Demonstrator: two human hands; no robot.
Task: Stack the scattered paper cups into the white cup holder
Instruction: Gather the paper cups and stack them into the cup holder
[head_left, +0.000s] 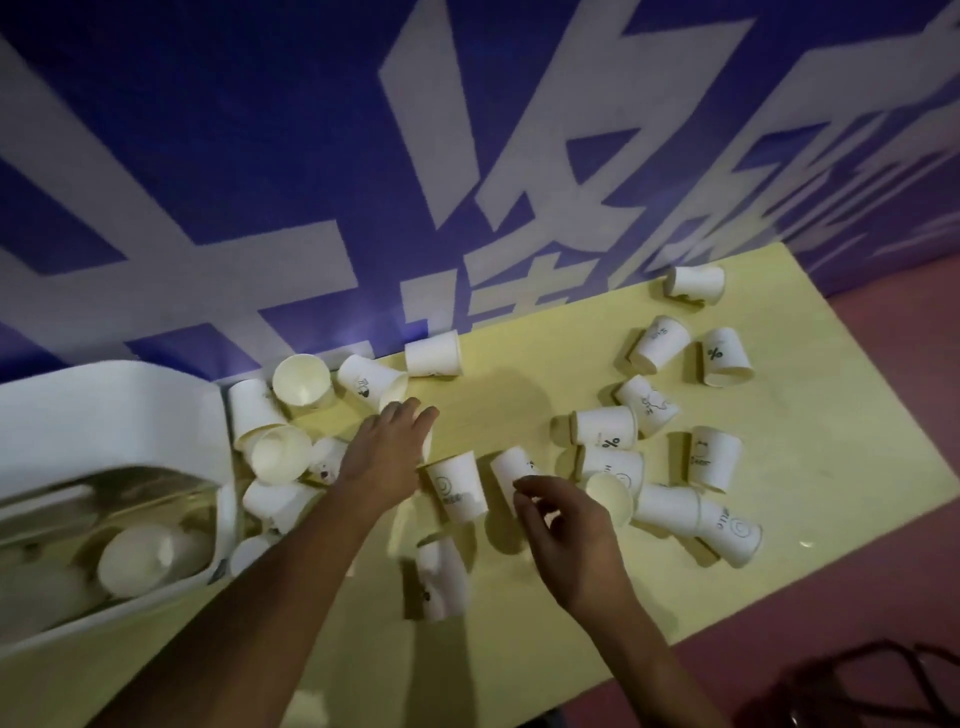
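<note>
The white cup holder (104, 415) lay at the left edge of the frame. Behind its clear window one nested cup (140, 561) showed, perhaps more, though blur hid the count. Most of the paper cups (608, 426) were still loose. A heap (275, 452) was crowded against the holder's right side, others lay tipped across the centre, and a further scatter reached to the upper right of the yellow table (805, 467).

The left hand (387, 452) reached over the centre-left cups with its fingers straight, gripping nothing that could be made out. The right hand (576, 530) hovered at lower centre, fingers loosely curled, just beside an overturned cup (509, 467) and not plainly holding it.

By this showing the job was barely started, with nearly all the gathering and nesting left. A blue banner (208, 156) filled the top of the frame.
</note>
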